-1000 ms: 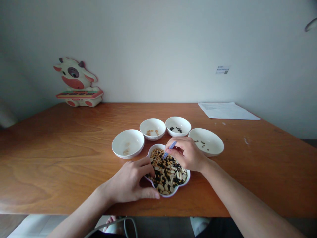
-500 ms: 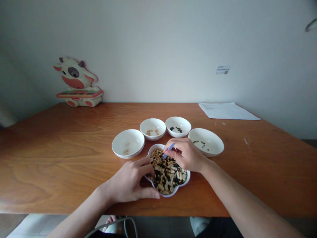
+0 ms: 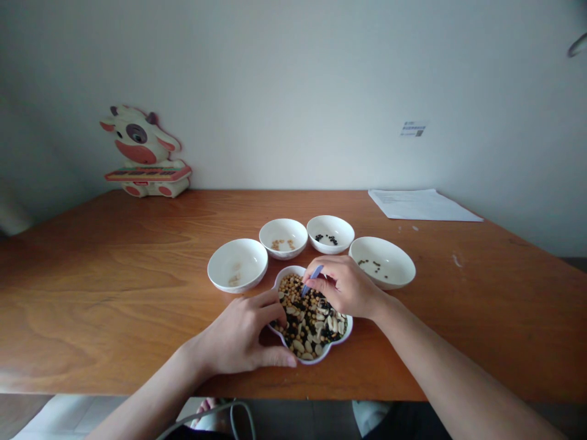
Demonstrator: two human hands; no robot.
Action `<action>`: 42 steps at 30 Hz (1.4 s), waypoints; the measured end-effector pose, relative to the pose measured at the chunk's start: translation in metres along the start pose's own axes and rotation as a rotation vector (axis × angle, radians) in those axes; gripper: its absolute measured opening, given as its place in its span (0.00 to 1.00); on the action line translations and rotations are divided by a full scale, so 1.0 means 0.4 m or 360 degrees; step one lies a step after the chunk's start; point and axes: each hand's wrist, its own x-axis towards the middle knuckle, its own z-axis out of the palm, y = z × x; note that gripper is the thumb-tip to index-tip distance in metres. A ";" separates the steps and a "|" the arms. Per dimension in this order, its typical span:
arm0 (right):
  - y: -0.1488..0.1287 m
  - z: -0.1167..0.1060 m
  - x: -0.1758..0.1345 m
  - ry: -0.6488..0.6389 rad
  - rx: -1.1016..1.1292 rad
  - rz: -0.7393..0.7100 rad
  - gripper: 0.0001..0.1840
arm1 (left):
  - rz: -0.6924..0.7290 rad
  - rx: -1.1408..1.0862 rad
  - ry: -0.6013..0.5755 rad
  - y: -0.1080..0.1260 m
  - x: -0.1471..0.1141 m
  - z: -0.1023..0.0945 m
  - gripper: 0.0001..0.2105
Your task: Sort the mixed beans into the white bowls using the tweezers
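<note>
A flower-shaped bowl (image 3: 328, 349) with a lavender rim holds mixed peanuts, yellow beans and dark beans. My left hand (image 3: 245, 333) grips its left edge, fingertips inside the rim and thumb along the near outside. Between the thumb and fingers of my right hand (image 3: 351, 287) are small lavender tweezers (image 3: 312, 280), closed round with their tips down among the beans. Whether the tips pinch a bean is too small to tell. Behind the bowl stand a white bowl with pale peanuts (image 3: 220, 260), one with yellow beans (image 3: 283, 227), one with black beans (image 3: 330, 223) and one with small dark beans (image 3: 397, 263).
The wooden table (image 3: 137, 293) carries a cow-shaped toy keyboard (image 3: 144, 156) at the back left. Sheets of paper (image 3: 422, 205) lie at the back right, near the wall. A cable (image 3: 233, 415) loops below the front edge.
</note>
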 end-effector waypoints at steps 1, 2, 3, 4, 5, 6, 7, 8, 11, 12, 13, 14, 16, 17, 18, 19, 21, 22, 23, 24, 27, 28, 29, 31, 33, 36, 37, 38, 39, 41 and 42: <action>0.000 0.000 0.000 -0.0001 0.0001 -0.0002 0.07 | -0.0006 0.0001 -0.0006 0.000 0.000 0.000 0.19; 0.000 0.000 0.000 -0.0002 0.0000 -0.0004 0.07 | -0.0008 0.0000 -0.0012 0.000 0.000 0.000 0.19; 0.000 0.000 -0.001 0.0001 -0.0001 -0.0007 0.07 | -0.0011 0.0001 -0.0018 -0.001 0.001 0.000 0.19; -0.001 0.000 -0.001 0.0003 -0.0003 -0.0011 0.07 | -0.0013 0.0003 -0.0019 -0.001 0.001 0.000 0.19; -0.001 0.000 -0.001 0.0008 -0.0004 -0.0017 0.07 | -0.0017 0.0004 -0.0019 -0.001 0.002 0.000 0.19; -0.001 0.000 -0.001 0.0015 -0.0006 -0.0021 0.08 | -0.0021 0.0007 -0.0017 -0.001 0.002 0.000 0.20; -0.001 0.000 -0.001 0.0024 -0.0009 -0.0026 0.08 | -0.0022 0.0011 -0.0013 -0.001 0.002 0.000 0.20; -0.001 0.000 -0.001 0.0035 -0.0010 -0.0028 0.08 | -0.0024 0.0019 -0.0012 -0.001 0.002 0.000 0.20; -0.001 -0.001 0.000 0.0068 -0.0008 -0.0020 0.08 | -0.0023 0.0042 -0.0008 0.000 0.001 0.000 0.21; -0.001 -0.002 0.000 0.0078 -0.0003 -0.0018 0.08 | -0.0022 0.0045 -0.0006 0.000 0.001 0.000 0.21; -0.002 -0.003 -0.001 0.0089 0.0003 -0.0016 0.08 | -0.0022 0.0045 -0.0006 0.000 0.001 0.001 0.21; -0.002 -0.004 -0.001 0.0099 0.0010 -0.0016 0.09 | -0.0023 0.0043 -0.0005 -0.001 0.001 0.001 0.21; -0.002 -0.006 -0.001 0.0121 0.0026 -0.0016 0.09 | -0.0026 0.0044 -0.0005 -0.002 0.000 0.002 0.21; -0.002 -0.007 -0.001 0.0131 0.0033 -0.0015 0.09 | -0.0026 0.0047 -0.0005 -0.003 0.000 0.002 0.20; -0.002 -0.008 -0.001 0.0142 0.0039 -0.0013 0.09 | -0.0024 0.0046 -0.0006 -0.003 -0.001 0.002 0.20; -0.002 -0.009 -0.002 0.0152 0.0044 -0.0008 0.08 | -0.0019 0.0040 -0.0008 -0.003 -0.001 0.002 0.20; -0.002 -0.011 -0.002 0.0166 0.0051 0.0008 0.08 | -0.0014 0.0025 -0.0018 -0.004 -0.001 0.002 0.20; -0.002 -0.012 -0.002 0.0169 0.0052 0.0016 0.08 | -0.0013 0.0021 -0.0021 -0.003 -0.001 0.001 0.20; -0.002 -0.013 -0.002 0.0172 0.0055 0.0019 0.08 | -0.0014 0.0018 -0.0022 -0.003 -0.001 0.001 0.20; -0.002 -0.013 -0.003 0.0173 0.0057 0.0021 0.08 | -0.0015 0.0015 -0.0020 -0.003 -0.001 0.001 0.20; -0.001 -0.011 -0.003 0.0179 0.0062 0.0012 0.08 | -0.0012 -0.0006 -0.0010 -0.002 -0.001 0.000 0.19; 0.000 -0.011 -0.003 0.0182 0.0064 0.0009 0.08 | -0.0010 -0.0012 -0.0007 -0.001 -0.001 0.000 0.19; 0.000 -0.011 -0.003 0.0187 0.0065 0.0003 0.08 | -0.0008 -0.0012 -0.0004 -0.001 0.000 0.000 0.19; 0.000 -0.012 -0.002 0.0202 0.0054 -0.0006 0.08 | 0.0000 -0.0006 -0.0005 0.000 0.000 0.000 0.19; 0.001 -0.014 -0.002 0.0225 0.0032 -0.0012 0.08 | 0.0002 -0.0002 -0.0008 0.000 0.000 0.000 0.19; 0.003 -0.019 -0.002 0.0282 -0.0014 0.0005 0.09 | -0.0007 0.0009 -0.0012 -0.001 0.000 0.000 0.20; 0.004 -0.021 -0.003 0.0312 -0.0035 0.0019 0.09 | -0.0012 0.0013 -0.0019 -0.001 0.000 0.000 0.20; 0.006 -0.024 -0.003 0.0351 -0.0065 0.0039 0.09 | -0.0018 0.0017 -0.0024 -0.002 0.000 0.000 0.20; 0.009 -0.027 -0.004 0.0405 -0.0106 0.0065 0.09 | -0.0024 0.0019 -0.0030 -0.002 0.000 0.000 0.20; 0.017 -0.035 -0.008 0.0553 -0.0242 0.0132 0.09 | -0.0030 0.0019 -0.0028 -0.002 0.000 0.001 0.20; 0.022 -0.040 -0.010 0.0644 -0.0335 0.0165 0.09 | -0.0032 0.0019 -0.0025 -0.003 0.000 0.001 0.20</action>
